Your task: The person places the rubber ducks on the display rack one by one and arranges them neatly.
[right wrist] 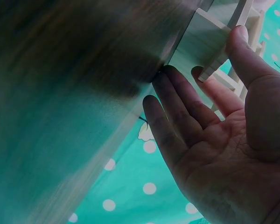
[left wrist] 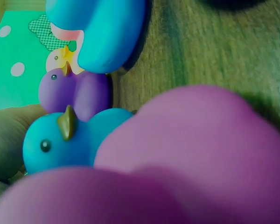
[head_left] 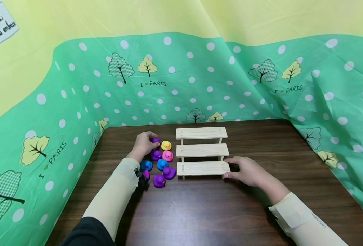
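My left hand (head_left: 143, 145) grips a purple rubber duck (head_left: 155, 140) at the back of a cluster of small rubber ducks. Close by it sit a yellow duck (head_left: 166, 145), a pink duck (head_left: 167, 156) and another purple duck (head_left: 156, 155). Right of the cluster stands a three-tier wooden display stand (head_left: 203, 167) with bare shelves. At the right end of its lowest shelf, my right hand (head_left: 246, 170) pinches the corner. In the right wrist view the thumb and index finger (right wrist: 221, 93) straddle that shelf end, and the other fingers extend below it.
Nearer the front of the cluster are blue ducks (head_left: 162, 164) and several purple ones (head_left: 159, 180), under and beside the left wrist. Everything stands on a dark wooden table (head_left: 187, 212). Green dotted cloth (head_left: 175, 78) hangs along the table's back and sides.
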Demonstrator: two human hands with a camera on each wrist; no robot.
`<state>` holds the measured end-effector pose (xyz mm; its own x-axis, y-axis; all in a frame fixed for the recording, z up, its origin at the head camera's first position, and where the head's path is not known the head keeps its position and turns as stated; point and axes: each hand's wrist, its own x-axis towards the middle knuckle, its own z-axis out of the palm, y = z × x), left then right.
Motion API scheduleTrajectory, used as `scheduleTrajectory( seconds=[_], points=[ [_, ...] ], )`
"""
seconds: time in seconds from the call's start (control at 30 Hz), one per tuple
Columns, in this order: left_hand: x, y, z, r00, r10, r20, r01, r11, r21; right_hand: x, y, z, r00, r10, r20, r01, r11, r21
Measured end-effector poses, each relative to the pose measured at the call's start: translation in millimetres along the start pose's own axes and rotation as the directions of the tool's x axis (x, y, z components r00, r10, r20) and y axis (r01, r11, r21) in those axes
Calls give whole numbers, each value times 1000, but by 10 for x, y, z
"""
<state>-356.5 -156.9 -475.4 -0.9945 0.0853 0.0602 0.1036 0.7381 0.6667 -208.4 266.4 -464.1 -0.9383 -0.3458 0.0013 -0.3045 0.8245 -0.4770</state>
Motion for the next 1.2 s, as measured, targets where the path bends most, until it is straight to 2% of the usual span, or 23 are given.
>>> scheduleTrajectory(
  seconds=[0.1,0.23,0.4,0.53,0.8,1.03,1.2],
  points=[
    [-8,17,-28,1000,-8,-11,8,1000,-18,-8,0,-2,1000,-3,-1,3,1000,-2],
    [-18,73,-77,999,12,-30,-13,999,-48,-13,6,-1,1000,-2,-1,2,1000,-2],
    [-28,167,-118,995,68,-74,-76,992,-102,-9,16,6,1000,4,2,-4,1000,-6],
    [-28,273,-137,985,127,-114,-142,981,-134,-7,8,2,1000,10,6,-10,1000,0],
    [-69,586,-187,969,211,-132,-236,947,-218,-11,-6,-22,999,34,18,-34,999,-1],
    [-144,885,-201,969,221,-114,-247,911,-329,-9,6,-13,1000,20,15,-20,1000,-12],
    [-193,1083,-161,962,250,-106,-271,896,-351,-7,11,-14,1000,15,10,-15,1000,-18]
  ],
)
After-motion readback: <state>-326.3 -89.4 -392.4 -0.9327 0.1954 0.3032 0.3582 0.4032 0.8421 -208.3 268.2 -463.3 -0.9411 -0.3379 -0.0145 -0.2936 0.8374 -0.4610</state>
